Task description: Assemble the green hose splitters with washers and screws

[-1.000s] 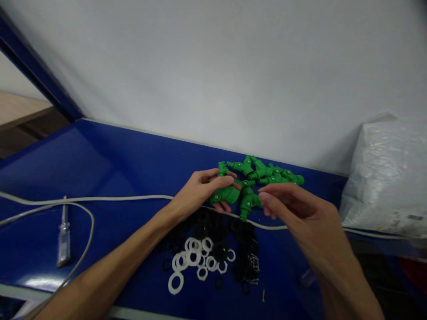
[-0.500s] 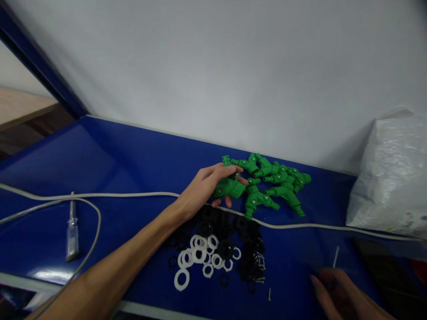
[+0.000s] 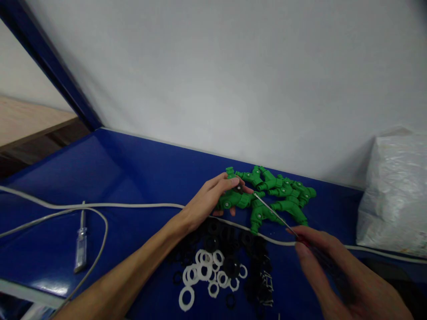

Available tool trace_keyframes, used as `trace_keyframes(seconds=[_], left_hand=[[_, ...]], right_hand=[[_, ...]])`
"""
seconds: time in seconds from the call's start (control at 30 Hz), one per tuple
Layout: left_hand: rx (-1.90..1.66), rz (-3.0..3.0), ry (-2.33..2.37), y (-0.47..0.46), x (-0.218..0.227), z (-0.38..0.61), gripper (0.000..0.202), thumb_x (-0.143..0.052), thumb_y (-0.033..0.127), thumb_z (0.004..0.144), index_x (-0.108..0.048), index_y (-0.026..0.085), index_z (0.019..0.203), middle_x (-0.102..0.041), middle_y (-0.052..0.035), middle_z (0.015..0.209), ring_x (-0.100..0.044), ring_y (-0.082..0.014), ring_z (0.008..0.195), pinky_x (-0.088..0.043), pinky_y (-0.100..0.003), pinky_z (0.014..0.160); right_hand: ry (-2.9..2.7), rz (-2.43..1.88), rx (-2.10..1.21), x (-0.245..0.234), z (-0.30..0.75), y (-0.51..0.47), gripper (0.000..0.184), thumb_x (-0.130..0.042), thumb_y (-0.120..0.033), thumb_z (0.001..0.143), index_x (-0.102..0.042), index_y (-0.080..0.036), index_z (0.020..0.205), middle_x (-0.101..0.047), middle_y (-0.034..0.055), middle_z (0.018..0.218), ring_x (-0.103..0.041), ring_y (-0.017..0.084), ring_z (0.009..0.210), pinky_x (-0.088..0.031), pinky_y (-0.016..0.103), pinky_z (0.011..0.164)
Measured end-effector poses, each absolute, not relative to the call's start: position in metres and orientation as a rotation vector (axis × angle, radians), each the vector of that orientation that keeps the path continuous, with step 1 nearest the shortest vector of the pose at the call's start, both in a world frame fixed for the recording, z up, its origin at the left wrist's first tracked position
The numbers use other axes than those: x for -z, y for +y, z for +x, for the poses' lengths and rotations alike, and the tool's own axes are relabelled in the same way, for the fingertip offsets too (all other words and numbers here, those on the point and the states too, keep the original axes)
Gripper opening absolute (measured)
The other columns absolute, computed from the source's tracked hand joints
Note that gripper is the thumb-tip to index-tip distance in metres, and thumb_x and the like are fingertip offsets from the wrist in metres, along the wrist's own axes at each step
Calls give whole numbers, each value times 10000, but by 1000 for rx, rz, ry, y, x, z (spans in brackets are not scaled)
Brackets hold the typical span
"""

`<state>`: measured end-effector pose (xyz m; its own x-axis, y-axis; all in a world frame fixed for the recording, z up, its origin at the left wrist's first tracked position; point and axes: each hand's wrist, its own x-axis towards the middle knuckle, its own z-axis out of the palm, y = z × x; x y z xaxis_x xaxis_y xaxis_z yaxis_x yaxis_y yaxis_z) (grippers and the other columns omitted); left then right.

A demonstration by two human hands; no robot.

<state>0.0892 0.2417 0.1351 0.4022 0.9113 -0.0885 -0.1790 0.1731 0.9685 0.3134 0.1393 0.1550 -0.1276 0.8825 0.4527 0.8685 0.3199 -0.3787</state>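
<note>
Left hand (image 3: 212, 193) aslant around green fitting (image 3: 240, 200)

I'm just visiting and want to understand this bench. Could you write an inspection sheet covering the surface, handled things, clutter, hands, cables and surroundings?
Surface: glossy blue tabletop.
Handled things: green fitting and metal-shafted tool, probably a screwdriver; its tip points toward the fitting, contact unclear.
Clutter: more green fittings, white rings, dark parts, small screws, clear-handled screwdriver.
Hands: left hand grips the green fitting; right hand grips the metal-shafted tool.
Cables: pale cable runs across the table; a looped cable lies around the clear-handled screwdriver.
Surroundings: pale wall behind, wrapped package at right, wooden surface at left.
</note>
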Motion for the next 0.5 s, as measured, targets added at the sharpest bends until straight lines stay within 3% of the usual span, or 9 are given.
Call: trace_keyframes(seconds=[0.13, 0.5], left_hand=[[-920, 1143, 847, 242, -134, 88, 446, -537, 575, 890, -635, 193, 1098, -699, -74, 1049, -539, -114, 630, -312, -226, 539], [-962, 1174, 806, 240, -136, 90, 411, -542, 550, 900, -632, 193, 1080, -696, -65, 1044, -508, -110, 618, -306, -233, 528]], right_hand=[[-2033, -1473, 56, -163, 301, 147, 213, -516, -393, 968, -621, -316, 1137, -779, 13, 970, -769, 203, 743, -614, 251, 636], [-2163, -1337, 118, -170, 293, 156, 176, -493, -334, 990, -593, -256, 1111, -770, 49, 931, -761, 193, 724, -607, 243, 654]])
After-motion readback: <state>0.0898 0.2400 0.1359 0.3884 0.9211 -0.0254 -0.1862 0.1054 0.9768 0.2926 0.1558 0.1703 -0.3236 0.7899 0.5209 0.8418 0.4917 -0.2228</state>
